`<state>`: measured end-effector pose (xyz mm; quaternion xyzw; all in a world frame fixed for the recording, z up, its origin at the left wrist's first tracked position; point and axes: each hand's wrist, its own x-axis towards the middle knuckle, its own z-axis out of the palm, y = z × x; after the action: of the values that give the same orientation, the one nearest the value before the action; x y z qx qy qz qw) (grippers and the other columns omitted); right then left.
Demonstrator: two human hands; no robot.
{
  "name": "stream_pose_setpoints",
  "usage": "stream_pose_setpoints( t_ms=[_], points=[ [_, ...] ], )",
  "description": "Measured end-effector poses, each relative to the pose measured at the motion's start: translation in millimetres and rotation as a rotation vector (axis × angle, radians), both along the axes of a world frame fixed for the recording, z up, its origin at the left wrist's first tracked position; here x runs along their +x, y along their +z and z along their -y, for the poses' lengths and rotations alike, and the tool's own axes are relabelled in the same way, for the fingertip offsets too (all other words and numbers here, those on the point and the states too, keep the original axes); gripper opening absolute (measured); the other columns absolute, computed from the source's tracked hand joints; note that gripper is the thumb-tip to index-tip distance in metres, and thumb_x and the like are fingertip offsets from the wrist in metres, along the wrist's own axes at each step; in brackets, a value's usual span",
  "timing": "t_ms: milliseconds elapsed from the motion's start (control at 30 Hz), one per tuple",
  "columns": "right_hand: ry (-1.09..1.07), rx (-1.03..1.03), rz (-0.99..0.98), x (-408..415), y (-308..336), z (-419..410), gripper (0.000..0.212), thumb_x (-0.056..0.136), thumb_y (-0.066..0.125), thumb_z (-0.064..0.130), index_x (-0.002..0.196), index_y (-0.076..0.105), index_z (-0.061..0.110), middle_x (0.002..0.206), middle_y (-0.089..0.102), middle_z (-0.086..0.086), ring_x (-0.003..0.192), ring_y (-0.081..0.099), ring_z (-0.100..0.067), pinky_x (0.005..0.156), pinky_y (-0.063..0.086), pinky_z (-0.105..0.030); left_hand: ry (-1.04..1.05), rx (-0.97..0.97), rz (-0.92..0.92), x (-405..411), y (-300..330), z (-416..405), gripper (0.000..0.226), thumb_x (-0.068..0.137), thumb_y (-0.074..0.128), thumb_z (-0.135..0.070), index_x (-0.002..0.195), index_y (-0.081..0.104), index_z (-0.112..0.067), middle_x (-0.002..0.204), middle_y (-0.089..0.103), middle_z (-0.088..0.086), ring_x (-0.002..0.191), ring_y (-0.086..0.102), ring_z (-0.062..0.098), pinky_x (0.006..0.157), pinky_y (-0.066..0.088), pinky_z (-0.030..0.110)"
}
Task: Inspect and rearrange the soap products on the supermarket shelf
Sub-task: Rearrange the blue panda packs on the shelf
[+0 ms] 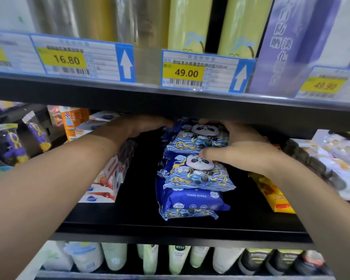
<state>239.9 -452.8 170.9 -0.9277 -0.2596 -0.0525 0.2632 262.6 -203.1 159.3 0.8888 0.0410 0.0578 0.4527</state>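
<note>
Black supermarket shelf: both hands clasp the top panda soap pack, right hand at three o'clock with thumb across its front, left hand at nine o'clock. Its long axis runs left-right atop the blue stack, both hands equally near.

Blue panda-print soap packs, stacked flat, on black shelf

I stand in a supermarket aisle: black shelves stacked one above another, packed with wrapped goods. Printed price tags run along the shelf edge above (yellow panels reading 16.80, 49.00, 49.90, each with a barcode), and white arrows point up at the stock.
</note>
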Motion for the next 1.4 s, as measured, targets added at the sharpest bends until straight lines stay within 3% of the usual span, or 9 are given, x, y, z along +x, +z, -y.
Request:
stream_pose_setpoints(
  t_ms=[133,200,300,500,633,700,900,1067,1400],
  points=[
    [0.028,0.047,-0.058,7.5,-4.5,-9.7,0.067,0.078,0.083,0.038,0.137,0.052,0.037,0.130,0.054,0.016,0.117,0.052,-0.005,0.091,0.038,-0.020,0.046,-0.083,0.069,-13.1,3.3,0.3,0.009,0.099,0.063,-0.022,0.107,0.065,-0.023,0.116,0.067,0.000,0.107,0.057,0.018,0.089,0.046,0.020],
    [0.043,0.052,-0.066,11.6,-5.3,-12.5,0.065,0.077,0.083,0.038,0.136,0.055,0.037,0.130,0.058,0.016,0.118,0.055,-0.005,0.093,0.040,-0.019,0.065,-0.127,0.149,-25.9,7.0,7.0,0.011,0.106,0.050,-0.018,0.112,0.054,-0.027,0.117,0.055,-0.016,0.112,0.045,0.010,0.076,0.042,0.010],
    [0.086,0.051,-0.091,15.5,-1.4,-15.6,0.067,0.077,0.083,0.037,0.137,0.055,0.040,0.131,0.060,0.017,0.119,0.057,-0.005,0.092,0.041,-0.017,0.066,-0.126,0.214,-28.2,2.8,2.7,0.036,0.109,0.043,-0.023,0.144,0.045,-0.018,0.148,0.042,-0.008,0.123,0.038,0.006,0.093,0.030,0.011],
    [0.110,0.020,-0.135,17.6,-2.3,-10.2,0.067,0.078,0.084,0.045,0.137,0.052,0.041,0.130,0.056,0.020,0.115,0.054,-0.003,0.086,0.038,-0.012,0.055,-0.142,0.218,-41.1,5.7,10.5,0.050,0.107,0.046,-0.037,0.152,0.042,-0.017,0.158,0.041,-0.002,0.145,0.038,0.017,0.124,0.027,0.037],
    [0.102,0.109,-0.167,16.6,-4.1,-6.4,0.050,0.078,0.080,0.057,0.115,0.047,0.052,0.101,0.049,0.035,0.088,0.048,0.013,0.070,0.031,-0.003,0.084,-0.112,0.176,-48.1,9.6,16.1,0.017,0.109,0.042,-0.030,0.118,0.057,-0.036,0.136,0.043,-0.012,0.130,0.039,0.008,0.109,0.027,0.024],
    [0.107,0.174,-0.161,16.2,-6.2,-5.7,0.046,0.076,0.077,0.065,0.114,0.056,0.052,0.100,0.051,0.041,0.090,0.049,0.018,0.072,0.034,-0.005,0.095,-0.095,0.130,-53.2,11.1,19.5,0.009,0.107,0.047,-0.033,0.108,0.055,-0.037,0.130,0.049,-0.011,0.125,0.046,0.012,0.103,0.031,0.025],
    [0.122,0.254,-0.006,3.9,-10.1,-0.9,0.049,0.082,0.070,0.065,0.127,0.063,0.048,0.115,0.061,0.033,0.103,0.057,0.009,0.089,0.038,-0.010,0.232,-0.161,0.173,-68.6,5.3,28.6,0.028,0.098,0.061,-0.034,0.124,0.064,-0.026,0.123,0.062,-0.007,0.104,0.057,0.013,0.076,0.040,0.019],
    [0.118,0.328,0.133,-11.8,-24.5,13.9,0.042,0.089,0.067,0.060,0.128,0.060,0.046,0.128,0.061,0.017,0.122,0.054,-0.004,0.099,0.038,-0.019,0.179,-0.219,0.247,-100.8,-10.8,25.5,0.039,0.101,0.058,-0.017,0.138,0.060,-0.026,0.121,0.062,-0.012,0.100,0.058,-0.001,0.066,0.037,-0.007],
    [-0.081,0.512,0.265,-66.8,-69.5,52.3,0.038,0.095,0.062,0.049,0.128,0.061,0.030,0.128,0.062,0.013,0.124,0.057,-0.009,0.105,0.047,-0.045,0.125,-0.335,0.360,-192.2,-58.6,17.8,0.045,0.102,0.055,-0.012,0.142,0.053,-0.035,0.139,0.057,-0.022,0.128,0.050,-0.012,0.097,0.038,0.003]
  ],
)
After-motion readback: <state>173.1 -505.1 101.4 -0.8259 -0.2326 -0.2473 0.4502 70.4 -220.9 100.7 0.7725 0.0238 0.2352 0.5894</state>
